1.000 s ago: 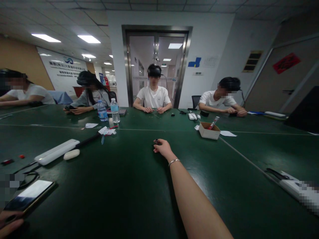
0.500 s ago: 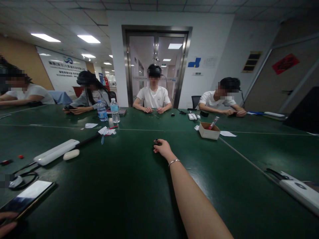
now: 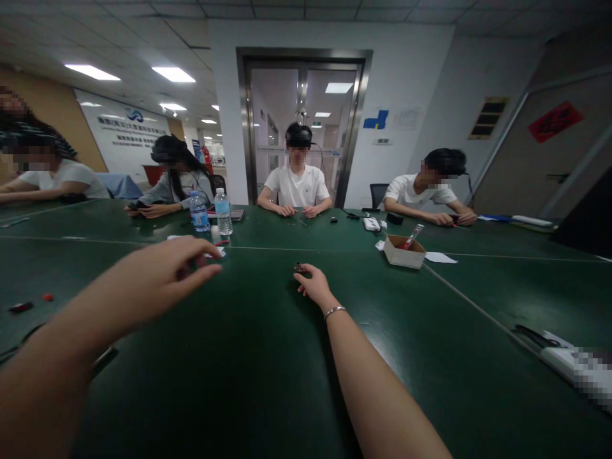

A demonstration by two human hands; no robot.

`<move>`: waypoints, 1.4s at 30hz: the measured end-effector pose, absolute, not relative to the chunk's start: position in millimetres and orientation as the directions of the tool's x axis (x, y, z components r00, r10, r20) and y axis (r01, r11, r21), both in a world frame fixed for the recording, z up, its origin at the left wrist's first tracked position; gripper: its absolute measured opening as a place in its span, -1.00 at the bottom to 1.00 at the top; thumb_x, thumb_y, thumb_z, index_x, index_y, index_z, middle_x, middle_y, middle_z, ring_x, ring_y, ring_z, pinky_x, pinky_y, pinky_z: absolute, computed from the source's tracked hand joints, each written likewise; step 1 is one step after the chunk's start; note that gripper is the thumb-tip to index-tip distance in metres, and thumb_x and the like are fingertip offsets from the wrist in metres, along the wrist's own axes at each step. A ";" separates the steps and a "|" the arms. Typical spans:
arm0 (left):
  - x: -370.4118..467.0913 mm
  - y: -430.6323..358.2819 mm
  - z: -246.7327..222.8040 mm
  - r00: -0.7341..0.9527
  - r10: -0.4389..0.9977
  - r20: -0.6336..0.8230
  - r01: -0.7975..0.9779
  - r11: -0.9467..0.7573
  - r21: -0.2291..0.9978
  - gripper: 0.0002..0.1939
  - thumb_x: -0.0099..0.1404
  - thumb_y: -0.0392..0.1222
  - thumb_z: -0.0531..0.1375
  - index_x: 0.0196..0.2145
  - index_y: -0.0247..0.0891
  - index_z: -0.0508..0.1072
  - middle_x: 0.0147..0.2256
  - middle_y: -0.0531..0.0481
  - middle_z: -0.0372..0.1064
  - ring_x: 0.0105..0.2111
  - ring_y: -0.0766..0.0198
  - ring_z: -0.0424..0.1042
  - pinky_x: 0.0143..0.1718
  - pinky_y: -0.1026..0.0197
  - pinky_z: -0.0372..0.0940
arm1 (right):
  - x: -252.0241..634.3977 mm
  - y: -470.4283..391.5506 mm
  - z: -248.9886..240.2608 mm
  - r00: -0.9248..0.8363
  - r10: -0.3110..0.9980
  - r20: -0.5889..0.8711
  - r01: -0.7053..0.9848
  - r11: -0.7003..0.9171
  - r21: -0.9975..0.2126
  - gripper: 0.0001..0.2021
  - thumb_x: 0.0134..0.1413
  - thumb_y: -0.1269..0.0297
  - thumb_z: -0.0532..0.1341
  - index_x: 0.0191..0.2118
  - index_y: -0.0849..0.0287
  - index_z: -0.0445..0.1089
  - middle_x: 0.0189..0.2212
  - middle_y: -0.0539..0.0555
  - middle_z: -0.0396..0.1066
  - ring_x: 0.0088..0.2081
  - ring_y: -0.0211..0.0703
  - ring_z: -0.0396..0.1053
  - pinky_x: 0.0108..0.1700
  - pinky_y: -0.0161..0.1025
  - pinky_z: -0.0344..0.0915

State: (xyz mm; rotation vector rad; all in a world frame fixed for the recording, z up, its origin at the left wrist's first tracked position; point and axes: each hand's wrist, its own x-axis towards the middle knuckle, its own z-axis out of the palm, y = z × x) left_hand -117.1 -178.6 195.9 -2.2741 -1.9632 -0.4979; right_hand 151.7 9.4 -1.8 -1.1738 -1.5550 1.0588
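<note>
My right hand (image 3: 314,285) rests low over the green table, a bracelet at its wrist. Its thumb and fingers close on a small dark object (image 3: 298,266), too small to name and partly hidden by the fingers. On the left, my left hand (image 3: 165,271) is in the air, slightly blurred, thumb and index finger apart and nothing between them. It blocks the view of the things on the table behind it. Below its wrist a dark edge of the phone (image 3: 104,362) peeks out.
Two water bottles (image 3: 222,212) stand beyond my left hand. An open box (image 3: 404,252) with a red-and-clear item in it sits right of centre, beside white paper (image 3: 440,257). A white device (image 3: 568,363) lies at the far right. Several people in headsets sit around the green table (image 3: 248,357).
My left hand has left the phone and moved up and forward to the right, over the table. My right hand stays nearly in place with the small dark object. Another person appears at far left.
</note>
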 end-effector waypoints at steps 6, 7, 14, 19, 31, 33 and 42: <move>-39.4 -53.8 129.3 0.333 0.940 0.076 0.876 -0.338 0.345 -0.55 0.08 0.09 0.15 -0.15 -0.22 0.42 -0.24 -0.09 0.40 -0.24 0.12 0.37 -0.27 0.23 0.19 | 151.2 8.1 0.9 -0.156 0.974 0.162 0.299 0.203 -0.932 -0.70 -0.01 0.36 0.26 -0.09 0.18 0.37 -0.09 0.19 0.23 -0.64 -0.42 0.33 -0.75 -0.49 0.22; -32.0 -38.8 113.0 0.313 0.947 0.072 0.865 -0.316 0.390 -0.49 0.08 0.10 0.15 -0.08 -0.25 0.38 -0.25 -0.11 0.41 -0.25 0.11 0.38 -0.28 0.22 0.20 | 150.7 8.3 1.1 -0.158 0.972 0.174 0.315 0.217 -0.924 -0.71 -0.02 0.38 0.26 -0.11 0.18 0.38 -0.10 0.18 0.23 -0.65 -0.43 0.32 -0.76 -0.50 0.21; -2.5 -8.7 35.1 0.207 0.929 0.306 0.713 -0.357 0.603 -0.69 0.18 0.04 0.10 -0.21 -0.17 0.41 -0.39 -0.01 0.41 -0.39 0.22 0.38 -0.38 0.26 0.17 | 148.8 12.0 -0.7 -0.180 0.961 0.209 0.355 0.262 -0.898 -0.78 -0.08 0.46 0.29 -0.22 0.23 0.44 -0.18 0.14 0.28 -0.68 -0.47 0.28 -0.78 -0.53 0.16; -2.4 -4.0 8.5 0.177 0.932 0.316 0.460 -0.362 0.811 -0.80 0.19 -0.08 0.11 -0.27 -0.21 0.37 -0.47 0.07 0.35 -0.47 0.30 0.38 -0.40 0.28 0.23 | 150.4 15.4 1.9 -0.206 0.972 0.110 0.209 0.153 -0.966 -0.76 -0.15 0.61 0.26 -0.26 0.32 0.42 -0.41 0.07 0.38 -0.68 -0.39 0.31 -0.69 -0.48 0.28; -6.9 4.4 2.9 0.184 0.951 0.248 0.184 -0.281 0.942 -0.78 0.15 -0.14 0.19 -0.24 -0.27 0.34 -0.40 -0.01 0.40 -0.40 0.27 0.44 -0.38 0.26 0.28 | 165.6 11.4 12.4 -0.264 0.964 0.006 -0.277 -0.070 -0.958 -0.75 -0.03 0.64 0.18 -0.17 0.33 0.33 -0.42 0.10 0.41 -0.50 -0.23 0.47 -0.42 -0.36 0.46; -6.9 4.3 4.1 0.179 0.959 0.220 0.184 -0.253 0.950 -0.77 0.16 -0.12 0.19 -0.24 -0.28 0.33 -0.38 -0.04 0.41 -0.40 0.26 0.45 -0.41 0.27 0.27 | 167.1 12.2 11.7 -0.263 0.965 0.010 -0.303 -0.073 -0.950 -0.73 -0.07 0.64 0.22 -0.18 0.32 0.34 -0.40 0.10 0.42 -0.50 -0.24 0.46 -0.41 -0.36 0.46; -7.3 1.9 8.5 0.177 0.970 0.164 0.233 -0.203 0.951 -0.81 0.20 -0.16 0.15 -0.24 -0.28 0.34 -0.36 -0.06 0.44 -0.40 0.28 0.47 -0.44 0.29 0.28 | 169.9 14.4 11.4 -0.286 0.958 0.029 -0.294 -0.059 -0.954 -0.72 -0.21 0.63 0.29 -0.27 0.30 0.42 -0.43 0.05 0.41 -0.49 -0.35 0.37 -0.47 -0.46 0.32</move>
